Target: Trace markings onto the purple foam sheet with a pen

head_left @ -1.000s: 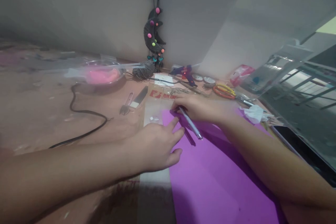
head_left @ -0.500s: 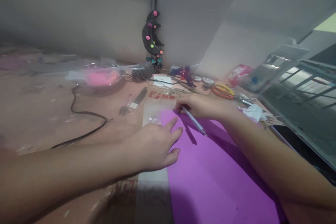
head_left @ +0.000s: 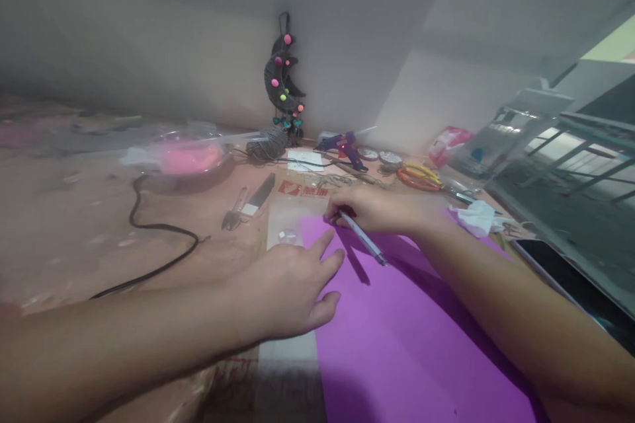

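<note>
A purple sheet [head_left: 411,357] covers the front middle of the work surface. My left hand [head_left: 297,287] rests at its left edge, fingers spread and holding nothing. Near the sheet's far left corner, my right hand [head_left: 364,208] is closed around a light-coloured pen [head_left: 363,238], whose back end slants toward me. The pen's tip is hidden beneath the right fingers. Under the sheet lies a pale board [head_left: 285,357] with red print at its far end. A small clear round piece [head_left: 288,236] sits on that board, just beyond the left hand.
Beyond the hands are a glue gun [head_left: 344,149], grey yarn [head_left: 268,143], orange-and-yellow-handled scissors [head_left: 419,177] and a cutter [head_left: 258,195]. A black cable [head_left: 173,231] curves on the left. At right are a crumpled white tissue [head_left: 477,217] and a phone [head_left: 570,284]. A moon ornament [head_left: 282,79] hangs behind.
The view has shifted slightly, so the background sits lower and a little further left. Both hands keep nearly the same pose, and the pen remains in the right one.
</note>
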A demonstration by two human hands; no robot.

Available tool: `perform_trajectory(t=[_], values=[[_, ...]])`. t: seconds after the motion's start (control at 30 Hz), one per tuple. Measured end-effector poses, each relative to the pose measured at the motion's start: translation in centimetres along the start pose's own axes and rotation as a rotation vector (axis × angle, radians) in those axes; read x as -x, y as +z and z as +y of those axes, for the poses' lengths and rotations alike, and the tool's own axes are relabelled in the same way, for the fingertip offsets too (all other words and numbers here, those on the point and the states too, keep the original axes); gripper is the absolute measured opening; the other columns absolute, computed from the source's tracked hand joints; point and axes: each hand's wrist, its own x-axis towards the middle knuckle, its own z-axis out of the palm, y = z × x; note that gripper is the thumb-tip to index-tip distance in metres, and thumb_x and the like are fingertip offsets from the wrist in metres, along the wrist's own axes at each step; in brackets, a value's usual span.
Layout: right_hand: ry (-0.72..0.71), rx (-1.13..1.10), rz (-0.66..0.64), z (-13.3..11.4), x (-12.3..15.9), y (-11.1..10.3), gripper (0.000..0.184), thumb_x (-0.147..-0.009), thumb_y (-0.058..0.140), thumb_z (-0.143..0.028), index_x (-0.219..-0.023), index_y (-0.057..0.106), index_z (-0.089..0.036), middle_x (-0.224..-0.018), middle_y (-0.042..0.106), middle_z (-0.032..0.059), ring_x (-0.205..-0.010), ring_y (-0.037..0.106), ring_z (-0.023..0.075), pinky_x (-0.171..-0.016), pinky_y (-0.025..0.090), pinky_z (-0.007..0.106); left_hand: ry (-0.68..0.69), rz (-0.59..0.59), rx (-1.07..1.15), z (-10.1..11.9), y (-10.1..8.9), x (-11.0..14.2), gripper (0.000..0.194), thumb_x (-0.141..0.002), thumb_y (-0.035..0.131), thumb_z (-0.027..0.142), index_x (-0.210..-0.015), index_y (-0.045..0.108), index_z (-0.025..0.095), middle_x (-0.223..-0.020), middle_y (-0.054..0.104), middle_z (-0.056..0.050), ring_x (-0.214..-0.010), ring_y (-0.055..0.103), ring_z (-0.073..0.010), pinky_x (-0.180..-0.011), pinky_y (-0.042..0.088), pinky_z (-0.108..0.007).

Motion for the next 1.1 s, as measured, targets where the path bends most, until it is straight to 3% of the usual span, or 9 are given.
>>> perform_trajectory(t=[0.23, 0.4, 0.47, 0.67, 0.8, 0.9, 0.97, 1.03, 1.1], values=[[-0.079, -0.002, 0.28, 1.0, -0.9, 2.9, 0.018, -0.089, 0.066, -0.005, -0.097, 0.074, -0.018, -0.1, 0.076, 0.0062, -0.095, 0.069, 0.0199, -0.085, 0.052, 0.032, 0.004, 0.033, 0.033, 0.1, -0.2, 0.0, 0.052, -0.101, 0.05, 0.046, -0.143, 0.06, 0.016, -0.145, 0.065, -0.02, -0.073, 0.075, -0.0287, -0.065, 0.062, -0.048], [-0.024, 0.024, 0.06, -0.1, -0.5, 0.7, 0.022, -0.085, 0.066, -0.002, -0.094, 0.076, -0.019, -0.097, 0.076, 0.004, -0.088, 0.068, 0.0178, -0.079, 0.049, 0.029, 0.008, 0.032, 0.011, -0.1, 0.0, 0.0, 0.053, -0.102, 0.048, 0.047, -0.143, 0.059, 0.016, -0.152, 0.06, -0.021, -0.072, 0.075, -0.0274, -0.063, 0.062, -0.046], [-0.026, 0.05, 0.053, -0.2, -0.3, 0.5, 0.022, -0.085, 0.065, -0.002, -0.093, 0.076, -0.019, -0.097, 0.076, 0.004, -0.087, 0.067, 0.0176, -0.079, 0.048, 0.029, 0.006, 0.024, 0.005, -0.1, 0.0, 0.0, 0.053, -0.102, 0.048, 0.048, -0.143, 0.06, 0.016, -0.151, 0.061, -0.021, -0.071, 0.074, -0.0272, -0.063, 0.061, -0.046], [-0.099, 0.009, 0.342, 0.9, -1.1, 4.3, 0.018, -0.089, 0.062, -0.006, -0.096, 0.074, -0.017, -0.099, 0.072, 0.0072, -0.093, 0.065, 0.0194, -0.085, 0.05, 0.032, -0.007, 0.013, 0.064, 0.1, -0.6, 0.0, 0.046, -0.1, 0.053, 0.045, -0.136, 0.063, 0.018, -0.13, 0.071, -0.016, -0.074, 0.073, -0.0282, -0.064, 0.061, -0.045], [0.044, -0.391, 0.581, 1.9, -2.0, 5.0, 0.012, -0.086, 0.068, -0.02, -0.099, 0.068, -0.02, -0.094, 0.07, 0.0039, -0.087, 0.066, 0.0184, -0.081, 0.053, 0.032, 0.009, 0.098, 0.153, -1.8, -0.6, -0.9, 0.038, -0.103, 0.054, 0.048, -0.118, 0.071, 0.018, -0.116, 0.075, -0.013, -0.101, 0.073, -0.0314, -0.092, 0.06, -0.048], [0.252, -0.682, 0.792, 3.3, -2.1, 4.2, 0.026, -0.085, 0.071, -0.039, -0.102, 0.061, -0.022, -0.077, 0.061, -0.0036, -0.062, 0.057, 0.0135, -0.059, 0.047, 0.027, -0.076, 0.217, 0.161, -4.5, 0.6, -2.0, 0.052, -0.107, 0.047, 0.053, -0.13, 0.07, 0.013, -0.144, 0.067, -0.021, -0.136, 0.061, -0.0378, -0.117, 0.047, -0.058], [0.312, -0.735, 0.823, 4.0, -1.9, 3.8, 0.034, -0.084, 0.071, -0.048, -0.103, 0.058, -0.023, -0.068, 0.053, -0.0081, -0.05, 0.047, 0.011, -0.05, 0.038, 0.025, -0.185, 0.202, 0.142, -5.8, 1.4, -2.6, 0.071, -0.106, 0.047, 0.059, -0.152, 0.056, 0.005, -0.168, 0.043, -0.028, -0.158, 0.039, -0.0436, -0.127, 0.032, -0.065], [0.314, -0.713, 0.798, 4.2, -1.8, 3.7, 0.039, -0.083, 0.071, -0.052, -0.104, 0.057, -0.023, -0.065, 0.05, -0.0097, -0.047, 0.044, 0.0101, -0.047, 0.034, 0.025, -0.23, 0.122, 0.167, -5.8, 1.6, -2.5, 0.088, -0.104, 0.048, 0.065, -0.164, 0.04, 0.002, -0.175, 0.025, -0.03, -0.165, 0.022, -0.0463, -0.13, 0.024, -0.069], [0.3, -0.655, 0.762, 3.9, -1.8, 3.7, 0.039, -0.082, 0.071, -0.05, -0.104, 0.058, -0.022, -0.066, 0.051, -0.009, -0.049, 0.045, 0.0106, -0.05, 0.036, 0.026, -0.108, 0.036, 0.299, -4.4, 1.0, -1.8, 0.09, -0.1, 0.054, 0.069, -0.166, 0.041, 0.008, -0.175, 0.028, -0.027, -0.165, 0.026, -0.0443, -0.13, 0.027, -0.067]])
